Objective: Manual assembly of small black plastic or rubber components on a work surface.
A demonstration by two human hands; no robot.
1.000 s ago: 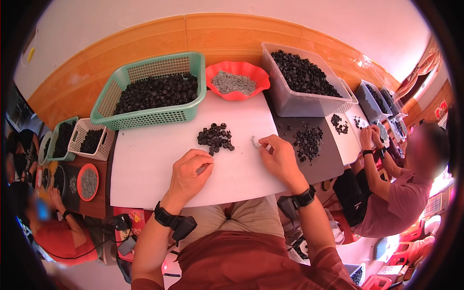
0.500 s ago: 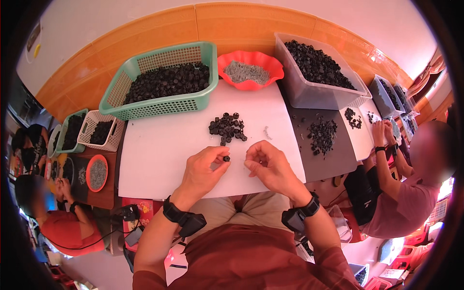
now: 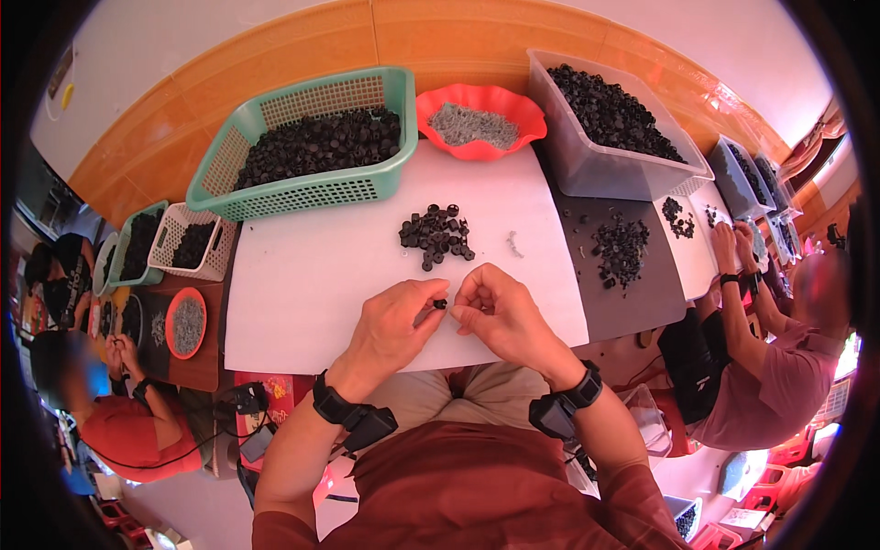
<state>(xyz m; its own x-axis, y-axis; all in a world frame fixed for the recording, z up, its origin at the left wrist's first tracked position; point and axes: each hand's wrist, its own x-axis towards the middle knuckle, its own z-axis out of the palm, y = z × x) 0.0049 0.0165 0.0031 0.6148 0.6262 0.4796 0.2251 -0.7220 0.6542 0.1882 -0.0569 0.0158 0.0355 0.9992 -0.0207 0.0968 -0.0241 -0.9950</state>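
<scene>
Between the thumb and forefinger of my left hand is a small black cylindrical plastic part. My right hand is closed in a pinch right beside that part; whatever its fingertips hold is too small to make out. Both hands are over the near half of a white sheet. Just beyond them lies a loose pile of similar black parts. To the right of this pile are a few tiny pale grey pieces.
Along the back stand a green basket of black parts, a red wavy bowl of small grey pieces and a clear bin of black parts. Smaller black pieces lie on a dark mat at right. Co-workers sit on both sides.
My right hand has moved left, bringing its fingertips up to the black part. My left hand still holds that part and has shifted slightly right. The view has tilted a little.
</scene>
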